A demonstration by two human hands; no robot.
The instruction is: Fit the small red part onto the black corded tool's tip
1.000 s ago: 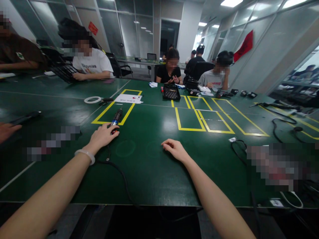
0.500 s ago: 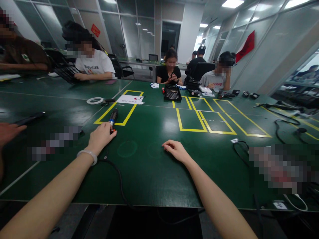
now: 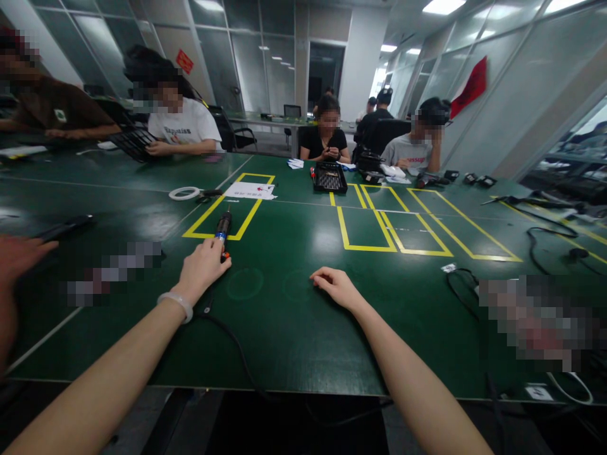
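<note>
My left hand is wrapped round a corded electric screwdriver, dark with a blue band and an orange part by my thumb. Its bit points away from me, over the near end of a yellow tape rectangle. A black cord runs from near my wrist to the table's front edge. My right hand rests on the green table, its fingers curled in together with nothing visible in them. Beside it are faint ring marks on the tabletop.
A white printed sheet lies across the tape rectangle, with a white cable coil to its left. More yellow tape outlines and a black tray lie ahead. Cables are at right; another person's hand reaches in at left.
My left hand and the screwdriver have shifted slightly right and nearer to me. My right hand stays almost in place. The view has turned a little.
</note>
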